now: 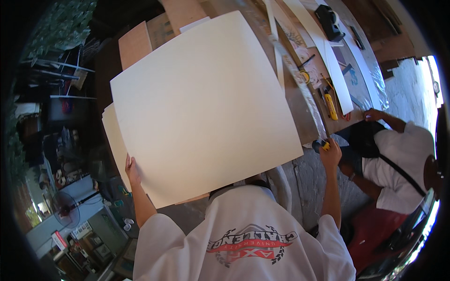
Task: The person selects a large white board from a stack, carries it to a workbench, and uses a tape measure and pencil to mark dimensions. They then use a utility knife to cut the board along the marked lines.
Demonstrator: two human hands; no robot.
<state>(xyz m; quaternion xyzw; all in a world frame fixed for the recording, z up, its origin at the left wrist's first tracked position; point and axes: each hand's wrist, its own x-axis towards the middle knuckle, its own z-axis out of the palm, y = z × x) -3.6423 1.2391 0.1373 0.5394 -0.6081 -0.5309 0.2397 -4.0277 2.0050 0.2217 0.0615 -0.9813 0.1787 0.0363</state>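
A large cream-white sheet [206, 107] lies over the table in front of me, its near edge close to my body. My left hand [133, 171] is at the sheet's left edge near the lower corner, fingers closed on that edge. Past the sheet's right side, my right hand [331, 154] is closed round a small black-and-yellow tape measure [323, 145] at the table's near edge. Beside it runs a long narrow strip in shiny clear wrap [304, 89].
Another person [398, 159] stands at the right, one hand on the table edge. On the right tabletop are a yellow utility knife [331, 106], a black tape dispenser [330, 22] and long white strips [330, 56]. Brown boards [135, 44] stick out behind the sheet. A fan [65, 209] stands lower left.
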